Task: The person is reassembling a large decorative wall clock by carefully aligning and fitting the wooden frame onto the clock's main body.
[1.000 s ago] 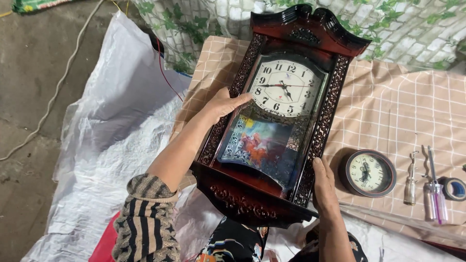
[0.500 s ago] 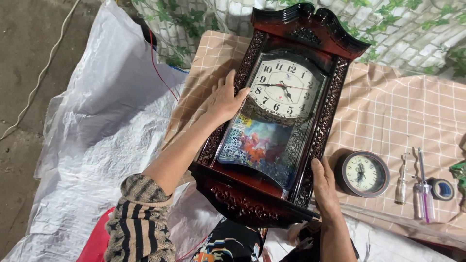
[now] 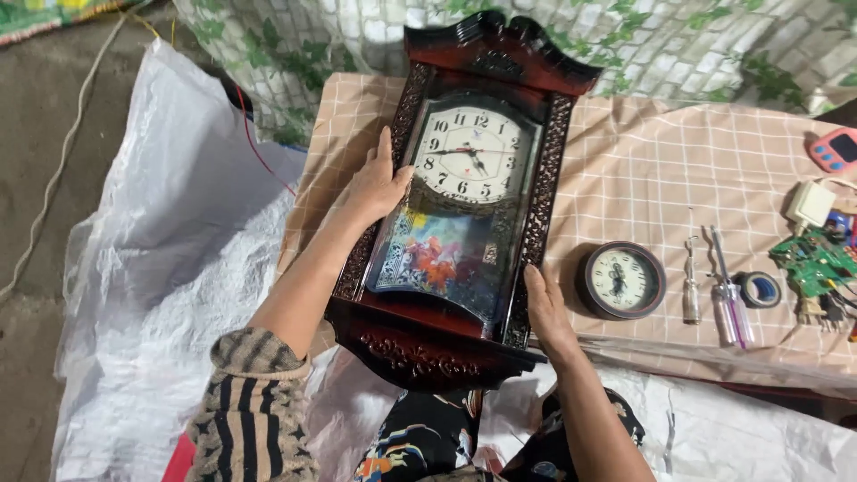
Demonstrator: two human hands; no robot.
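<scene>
A large dark-red wooden wall clock [image 3: 464,205] with a white dial and a colourful picture panel lies face up on a checked cloth [image 3: 625,170], its carved base overhanging the near edge. My left hand [image 3: 379,183] grips the clock's left side beside the dial, thumb over the frame. Lower down, my right hand [image 3: 546,308] holds the right side near the base.
A small round clock [image 3: 620,279] lies right of the big one. Beside it are two screwdrivers [image 3: 728,290], a roll of tape [image 3: 759,288], a green circuit board [image 3: 817,259], a white adapter [image 3: 811,203] and a pink gadget [image 3: 836,149]. A white plastic sheet [image 3: 170,268] covers the floor at left.
The wall clock has slid a little farther onto the cloth. My left hand has moved up its left side, closer to the dial. My right hand keeps its hold.
</scene>
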